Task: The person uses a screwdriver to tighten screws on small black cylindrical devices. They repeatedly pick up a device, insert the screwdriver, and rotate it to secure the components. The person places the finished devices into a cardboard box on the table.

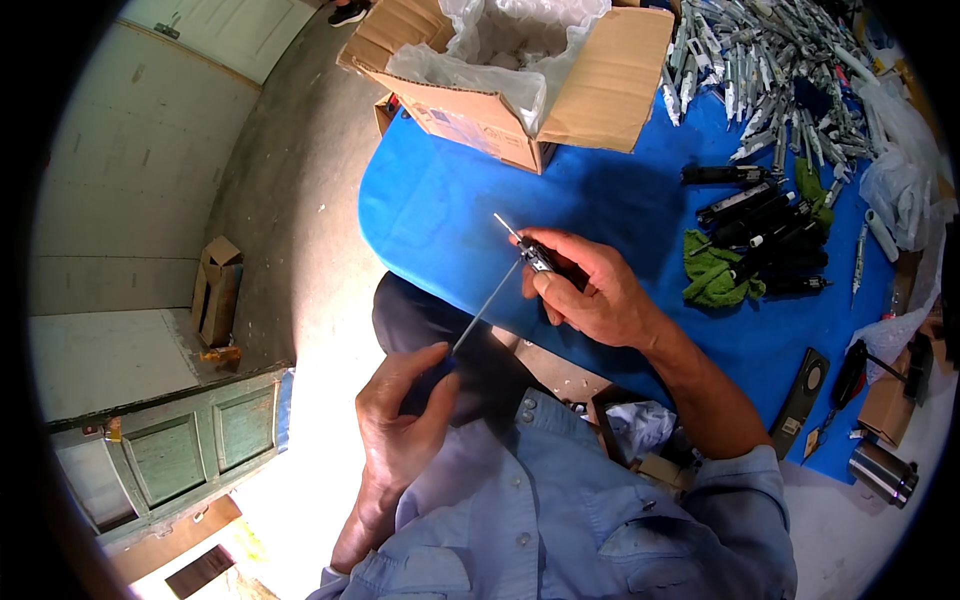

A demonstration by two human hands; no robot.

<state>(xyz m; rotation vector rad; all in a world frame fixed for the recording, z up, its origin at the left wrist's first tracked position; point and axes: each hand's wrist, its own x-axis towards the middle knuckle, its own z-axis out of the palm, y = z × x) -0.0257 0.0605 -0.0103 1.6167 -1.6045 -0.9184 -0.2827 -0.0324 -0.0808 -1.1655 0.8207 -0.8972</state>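
Note:
My left hand [402, 408] is closed round the dark blue handle of a screwdriver [486, 306], whose long thin metal shaft points up and to the right. In the fingers of my right hand [608, 292] is a small black device [538, 256] with light markings, partly hidden by the thumb and palm. A thin pale rod [507, 227] sticks out from its far end. The screwdriver's tip meets the device's near side or lies just beside it; the exact contact cannot be made out. Both hands are held above the near edge of the blue-covered table [450, 215].
An open cardboard box [470, 125] lined with clear plastic stands at the back. At the far right lies a heap of grey pen-like parts [750, 75]. Several black devices [765, 230] rest by a green cloth [712, 280]. A metal cylinder [882, 472] lies at the near right.

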